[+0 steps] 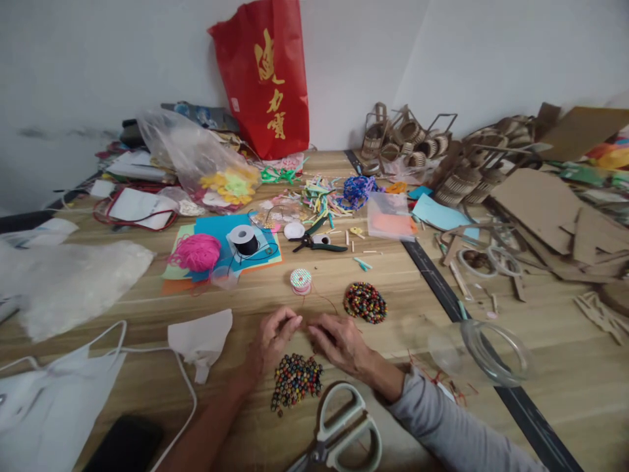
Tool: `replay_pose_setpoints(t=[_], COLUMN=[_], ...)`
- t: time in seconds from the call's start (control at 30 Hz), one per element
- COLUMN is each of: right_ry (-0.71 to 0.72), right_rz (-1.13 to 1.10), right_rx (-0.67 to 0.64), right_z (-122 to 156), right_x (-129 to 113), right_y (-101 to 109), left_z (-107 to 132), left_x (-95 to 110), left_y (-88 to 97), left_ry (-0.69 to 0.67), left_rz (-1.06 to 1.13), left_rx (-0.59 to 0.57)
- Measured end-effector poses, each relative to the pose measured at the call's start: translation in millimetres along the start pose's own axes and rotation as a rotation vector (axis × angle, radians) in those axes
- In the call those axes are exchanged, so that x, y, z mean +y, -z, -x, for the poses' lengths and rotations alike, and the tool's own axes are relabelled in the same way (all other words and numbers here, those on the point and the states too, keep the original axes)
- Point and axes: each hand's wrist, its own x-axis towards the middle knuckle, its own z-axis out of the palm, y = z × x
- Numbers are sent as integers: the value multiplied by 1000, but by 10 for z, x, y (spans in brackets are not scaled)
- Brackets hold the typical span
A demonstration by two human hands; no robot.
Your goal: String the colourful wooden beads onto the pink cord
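Observation:
My left hand (272, 337) and my right hand (343, 344) face each other above the table with fingertips a small gap apart. Both are pinched closed on thin red thread (322, 296), which is hard to make out at the fingertips. The thread trails from a small spool (301, 280) just beyond them. Below the hands lies a pile of loose multicoloured beads (297, 382). A coiled strand of similar beads (365, 302) rests beyond my right hand. Scissors with pale handles (346, 426) lie nearest to me, below the bead pile.
Pliers (319, 242), a black cord spool (244, 240) and a pink yarn ball (197, 252) lie farther back. A clear tubing coil (496, 354) is at right, cardboard (538, 203) beyond it. A white cable (189, 373) and dark phone-like object (122, 446) lie left.

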Motion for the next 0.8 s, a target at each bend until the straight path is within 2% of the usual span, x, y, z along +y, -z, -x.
replay_pose_setpoints(t=[0.13, 0.23, 0.3, 0.4, 0.5, 0.6, 0.7, 0.8], right_ry=[-25, -6, 30, 62, 50, -1, -68, -168], right_rz=[66, 99, 89, -11, -94, -126, -163, -173], right_rx=[302, 387, 368, 262, 151, 84, 89, 188], right_z=[-11, -18, -10, 23, 59, 78, 78, 53], right_x=[0, -41, -79, -119, -118, -100, -82, -46], right_y=[45, 78, 77, 31, -39, -70, -40, 29], left_z=[-20, -22, -16, -7, -1, 4, 7, 3], left_x=[-64, -86, -82, -70, -67, -50, -16, -13], left_y=[21, 18, 7, -19, -38, -40, -23, -5], left_ry=[29, 25, -4, -83, -131, -120, -81, -40], left_rz=[64, 52, 25, -13, -14, -14, -10, 14], left_rx=[32, 54, 52, 59, 88, 97, 108, 103])
